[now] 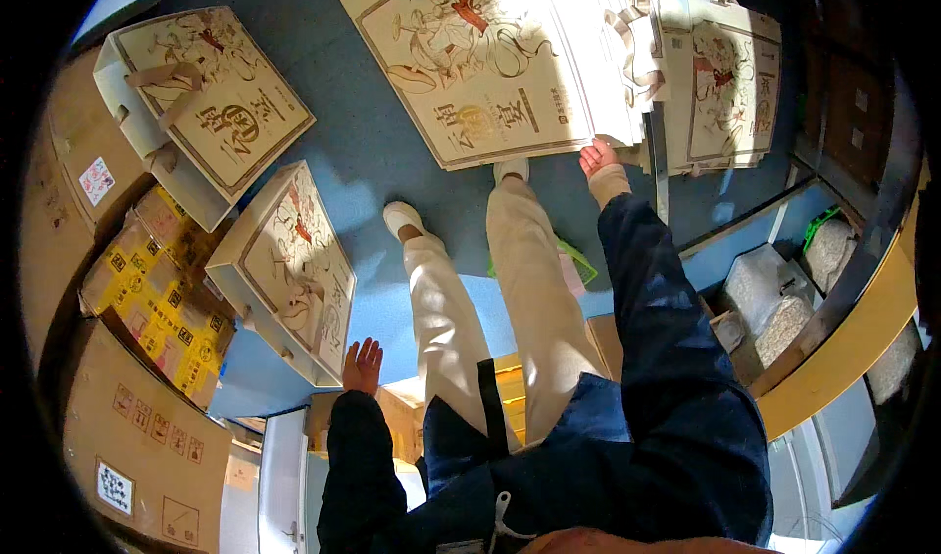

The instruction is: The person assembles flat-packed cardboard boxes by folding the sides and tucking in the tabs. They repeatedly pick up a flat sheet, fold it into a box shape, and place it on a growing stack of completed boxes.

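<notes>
A stack of flat cream paper gift bags (470, 74), printed with line figures and gold lettering, lies on the floor ahead of me. My right hand (600, 158) is at the stack's near right corner, its fingers curled and pinching at the edge of a bag. Ribbon handles (637, 49) lie along the stack's right side. On my left, an opened-out paper bag (309, 265) stands with its ribbon handle showing. My left hand (363, 366) is just off that bag's near corner, fingers apart, holding nothing. Beyond it is a second opened-out bag (221, 98).
More flat bags (730, 88) are piled at the right, past a metal post (661, 167). Cardboard boxes (137, 446) line the left, one wrapped in yellow tape (162, 299). A curved yellow edge (843, 348) and clear plastic sacks (774, 299) are at my right.
</notes>
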Available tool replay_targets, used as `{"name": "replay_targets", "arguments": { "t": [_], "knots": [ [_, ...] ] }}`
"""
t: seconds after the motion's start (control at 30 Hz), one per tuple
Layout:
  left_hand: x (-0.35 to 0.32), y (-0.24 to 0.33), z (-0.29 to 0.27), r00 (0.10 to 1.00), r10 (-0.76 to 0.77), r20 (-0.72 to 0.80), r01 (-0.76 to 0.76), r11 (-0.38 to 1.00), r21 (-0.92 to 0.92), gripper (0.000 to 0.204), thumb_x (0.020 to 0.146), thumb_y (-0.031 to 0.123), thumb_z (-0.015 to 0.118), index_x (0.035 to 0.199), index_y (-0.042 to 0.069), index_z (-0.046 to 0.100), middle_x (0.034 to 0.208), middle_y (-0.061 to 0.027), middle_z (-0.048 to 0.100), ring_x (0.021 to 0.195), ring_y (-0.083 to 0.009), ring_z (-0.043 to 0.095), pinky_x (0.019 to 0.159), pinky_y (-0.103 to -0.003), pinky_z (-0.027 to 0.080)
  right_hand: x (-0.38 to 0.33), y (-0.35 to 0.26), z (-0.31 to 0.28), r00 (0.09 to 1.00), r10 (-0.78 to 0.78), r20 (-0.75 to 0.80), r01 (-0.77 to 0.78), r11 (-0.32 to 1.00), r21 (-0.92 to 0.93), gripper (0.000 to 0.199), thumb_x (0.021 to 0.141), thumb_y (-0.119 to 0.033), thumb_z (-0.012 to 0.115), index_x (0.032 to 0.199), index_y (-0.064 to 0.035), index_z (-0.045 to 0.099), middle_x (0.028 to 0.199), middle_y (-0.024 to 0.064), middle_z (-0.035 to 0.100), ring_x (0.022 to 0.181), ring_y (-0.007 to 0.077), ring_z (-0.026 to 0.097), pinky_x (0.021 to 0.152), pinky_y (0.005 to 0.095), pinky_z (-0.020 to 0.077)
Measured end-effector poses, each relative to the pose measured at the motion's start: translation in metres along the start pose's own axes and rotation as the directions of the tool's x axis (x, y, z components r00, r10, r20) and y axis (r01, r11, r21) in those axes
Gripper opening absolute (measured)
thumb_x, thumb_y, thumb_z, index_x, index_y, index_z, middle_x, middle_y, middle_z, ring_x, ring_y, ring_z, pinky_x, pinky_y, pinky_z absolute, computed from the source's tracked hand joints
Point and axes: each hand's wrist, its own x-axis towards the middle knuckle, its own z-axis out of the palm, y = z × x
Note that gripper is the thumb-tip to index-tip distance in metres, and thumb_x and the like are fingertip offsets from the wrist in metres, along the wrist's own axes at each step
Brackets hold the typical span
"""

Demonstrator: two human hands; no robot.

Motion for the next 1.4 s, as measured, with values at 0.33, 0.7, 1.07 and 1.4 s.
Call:
{"name": "replay_targets", "arguments": {
  "t": [0.33, 0.7, 1.07, 1.4],
  "knots": [
    [-0.039, 0.01, 0.05, 0.987, 0.033, 0.156, -0.055, 0.988, 0.143, 0.056, 0.092, 0.027, 0.05, 0.137, 0.005, 0.025, 0.129, -0.0187, 0.043, 0.115, -0.0335, 0.046, 0.099, -0.045, 0.039, -0.158, -0.062, 0.051, 0.868, -0.38, 0.319, 0.359, 0.925, 0.125, 0.031, 0.082, -0.007, 0.064, 0.112, -0.0131, 0.058, 0.105, 0.0025, 0.061, 0.097, 0.0173, 0.056, 0.085, 0.0417, 0.041],
    [-0.198, 0.096, 0.224, 0.701, 0.249, 0.669, -0.554, 0.781, 0.289, 0.044, 0.092, 0.027, 0.051, 0.129, 0.006, 0.039, 0.114, -0.0154, 0.055, 0.097, -0.0253, 0.058, 0.086, -0.037, 0.047, -0.436, -0.191, 0.079, 0.362, -0.735, 0.574, 0.802, 0.559, 0.211, 0.03, 0.088, -0.001, 0.055, 0.117, 0.0044, 0.053, 0.108, 0.0085, 0.061, 0.096, 0.0152, 0.057, 0.084, 0.0261, 0.0439],
    [-0.34, 0.139, 0.248, 0.232, 0.546, 0.805, -0.971, 0.182, 0.156, 0.041, 0.093, 0.015, 0.049, 0.13, 0.003, 0.039, 0.12, -0.0112, 0.052, 0.108, -0.0172, 0.05, 0.093, -0.028, 0.04, -0.604, -0.261, -0.013, 0.259, -0.815, 0.519, 0.803, 0.48, 0.353, 0.028, 0.091, -0.01, 0.052, 0.114, 0.0053, 0.053, 0.105, 0.0081, 0.061, 0.094, 0.0147, 0.058, 0.083, 0.026, 0.0455],
    [-0.607, -0.038, 0.275, -0.15, 0.159, 0.976, -0.937, -0.338, -0.089, 0.102, 0.071, 0.027, 0.074, 0.141, 0.0, 0.005, 0.144, -0.0294, 0.006, 0.136, -0.0426, 0.005, 0.109, -0.044, 0.016, -0.76, -0.212, 0.027, -0.038, -0.851, 0.524, 0.961, 0.113, 0.253, 0.013, 0.088, -0.007, 0.055, 0.097, 0.0018, 0.057, 0.085, 0.0051, 0.063, 0.072, 0.0091, 0.055, 0.066, 0.0213, 0.0434]
  ]
}}
